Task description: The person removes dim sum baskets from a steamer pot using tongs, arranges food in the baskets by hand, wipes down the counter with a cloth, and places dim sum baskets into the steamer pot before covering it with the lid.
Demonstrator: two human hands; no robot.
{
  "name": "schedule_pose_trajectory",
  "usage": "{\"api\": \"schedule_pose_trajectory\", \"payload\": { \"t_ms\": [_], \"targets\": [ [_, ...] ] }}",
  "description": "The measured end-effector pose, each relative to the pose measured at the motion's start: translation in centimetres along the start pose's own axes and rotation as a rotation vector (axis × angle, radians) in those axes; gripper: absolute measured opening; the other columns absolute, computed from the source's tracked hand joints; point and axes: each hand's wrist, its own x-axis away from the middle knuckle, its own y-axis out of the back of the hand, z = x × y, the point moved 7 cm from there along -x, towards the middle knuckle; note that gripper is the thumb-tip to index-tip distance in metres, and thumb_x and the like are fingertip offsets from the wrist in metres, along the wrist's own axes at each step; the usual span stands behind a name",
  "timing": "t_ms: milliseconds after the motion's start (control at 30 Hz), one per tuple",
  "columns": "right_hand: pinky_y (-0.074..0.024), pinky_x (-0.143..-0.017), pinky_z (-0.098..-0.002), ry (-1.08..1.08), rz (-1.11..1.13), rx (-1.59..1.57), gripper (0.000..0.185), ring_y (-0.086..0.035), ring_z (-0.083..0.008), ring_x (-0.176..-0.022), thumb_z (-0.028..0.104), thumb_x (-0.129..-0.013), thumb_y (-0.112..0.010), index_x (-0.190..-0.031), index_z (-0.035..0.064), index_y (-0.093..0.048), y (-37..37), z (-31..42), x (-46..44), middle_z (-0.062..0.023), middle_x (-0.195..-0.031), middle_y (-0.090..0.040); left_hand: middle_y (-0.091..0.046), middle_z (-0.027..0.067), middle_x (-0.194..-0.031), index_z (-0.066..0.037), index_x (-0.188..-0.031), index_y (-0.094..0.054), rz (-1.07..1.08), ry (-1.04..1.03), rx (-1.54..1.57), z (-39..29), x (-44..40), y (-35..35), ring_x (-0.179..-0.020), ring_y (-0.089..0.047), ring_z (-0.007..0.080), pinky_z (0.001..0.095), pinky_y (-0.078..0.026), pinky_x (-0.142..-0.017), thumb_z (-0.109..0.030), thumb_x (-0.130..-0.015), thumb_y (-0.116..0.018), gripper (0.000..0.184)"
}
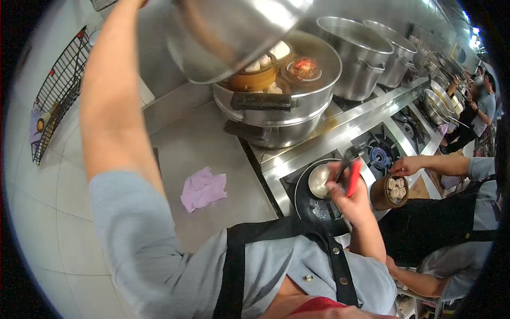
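My left arm stretches up at the left, and only a sliver of my left hand (142,2) shows at the top edge. A large metal lid (234,37) hangs tilted over the steamer pot (319,106), apparently held by that hand; its grip is out of view. Inside the pot are a bamboo steamer basket (249,81) with white buns and a dish of red-topped food (304,69). My right hand (353,204) is closed around red-handled tongs (354,178), above a black pan (319,211). A round metal bowl or ladle head (319,182) sits just left of those fingers.
A purple cloth (204,189) lies on the steel counter (228,223). Tall pots (356,58) stand behind the lit burner (379,157). At the right, a co-worker's hand (406,166) touches a bamboo basket of dumplings (390,191). A wire rack (61,90) hangs at the left.
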Motion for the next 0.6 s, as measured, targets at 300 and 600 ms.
{"api": "schedule_pose_trajectory", "payload": {
  "t_ms": [300, 600],
  "targets": [
    [-0.0512, -0.073, -0.0302, 0.757, -0.575, -0.154, 0.013, -0.062, -0.0184, -0.076, 0.009, -0.092, -0.055, -0.094, -0.0037, -0.056, 10.1, 16.2, -6.4, -0.0090, -0.081, -0.061, -0.053, -0.0044, -0.082, -0.013, -0.109, -0.057, -0.032, 0.279, -0.363, 5.4, 19.0, 13.5, -0.067, -0.047, 0.0066, 0.0208, -0.039, -0.056, -0.024, -0.083, -0.056, 0.029],
    [-0.0475, -0.071, -0.0278, 0.688, -0.461, 0.032, 0.026, -0.062, -0.0145, -0.074, 0.027, -0.089, -0.062, -0.088, 0.0011, -0.061, 6.7, 16.8, -23.0, -0.0055, -0.076, -0.064, -0.053, 0.0029, -0.068, -0.008, -0.095, -0.054, 0.283, 0.772, -0.514, 15.9, 35.4, 10.4, -0.052, -0.048, 0.0117, 0.0279, -0.040, -0.045, -0.009, -0.074, -0.058, 0.021]
  ]
}}
